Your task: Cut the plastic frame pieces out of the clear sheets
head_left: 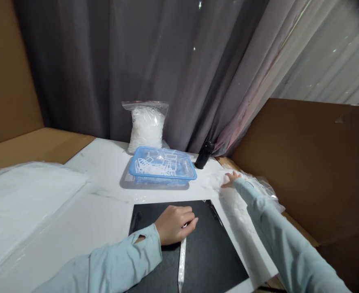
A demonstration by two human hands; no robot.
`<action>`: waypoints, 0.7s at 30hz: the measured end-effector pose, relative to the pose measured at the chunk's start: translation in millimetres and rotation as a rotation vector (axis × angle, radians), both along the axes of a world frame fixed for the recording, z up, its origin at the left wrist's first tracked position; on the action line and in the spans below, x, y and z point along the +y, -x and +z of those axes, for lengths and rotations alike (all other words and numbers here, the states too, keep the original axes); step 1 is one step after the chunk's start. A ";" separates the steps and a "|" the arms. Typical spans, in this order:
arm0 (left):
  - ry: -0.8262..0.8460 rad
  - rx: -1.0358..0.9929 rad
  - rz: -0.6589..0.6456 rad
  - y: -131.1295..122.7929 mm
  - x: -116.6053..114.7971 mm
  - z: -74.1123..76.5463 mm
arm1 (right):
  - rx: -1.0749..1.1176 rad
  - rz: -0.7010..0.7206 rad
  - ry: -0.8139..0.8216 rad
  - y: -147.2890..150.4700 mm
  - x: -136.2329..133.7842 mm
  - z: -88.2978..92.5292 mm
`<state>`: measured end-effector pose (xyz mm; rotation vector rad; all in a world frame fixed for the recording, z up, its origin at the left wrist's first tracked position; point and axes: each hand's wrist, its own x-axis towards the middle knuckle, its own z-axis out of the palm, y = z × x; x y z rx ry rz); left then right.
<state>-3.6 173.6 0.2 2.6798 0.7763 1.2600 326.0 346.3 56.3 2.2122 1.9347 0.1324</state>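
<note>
My left hand [177,226] rests over a black board [211,252], its fingers curled round a slim white pen-like stick [182,260]. The stick's tapered end points towards me, and its upper end is hidden in the hand. My right hand [231,179] is stretched out to the far right of the table, fingers apart, at the near side of some crumpled clear plastic bags [263,189]. Whether its fingertips touch the plastic is hard to make out. Beyond the board stands a blue plastic basket [164,177] with white rectangular frames [170,160] and loose white pieces inside.
Behind the basket, a clear zip bag [147,126] full of white pieces stands upright. A black bottle-like cylinder [204,154] leans near the curtain [155,61]. White plastic sheeting [26,207] covers the table's left side. Brown cardboard walls [313,171] flank the white table [106,203].
</note>
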 end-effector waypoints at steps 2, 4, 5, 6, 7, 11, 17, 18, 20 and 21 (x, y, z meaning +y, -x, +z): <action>0.004 0.002 -0.003 0.0 0.3 0.2 | 0.054 0.124 0.053 11.3 7.5 3.9; 0.007 0.005 -0.003 0.1 0.5 0.6 | 0.124 0.300 0.114 27.6 10.3 -1.0; 0.007 0.007 -0.001 0.1 0.5 0.8 | 0.162 0.390 0.148 36.7 9.8 -6.2; 0.006 0.010 0.000 0.1 0.5 1.0 | 0.199 0.473 0.178 45.6 8.6 -12.5; 0.005 0.013 0.001 0.0 0.4 1.1 | 0.235 0.548 0.198 53.9 6.8 -19.0; -0.004 0.025 0.006 -0.2 0.1 1.1 | 0.342 0.737 0.227 74.3 2.0 -36.5; -0.006 0.035 0.009 0.0 -0.8 1.0 | 0.358 0.721 0.245 77.8 6.6 -37.1; -0.007 0.035 0.011 0.0 -0.9 1.0 | 0.351 0.705 0.250 78.6 7.2 -37.1; -0.011 0.035 0.016 0.0 -1.1 1.0 | 0.337 0.676 0.263 81.5 7.1 -37.8; -0.013 0.035 0.018 0.0 -1.0 0.8 | 0.330 0.667 0.270 83.3 6.5 -38.3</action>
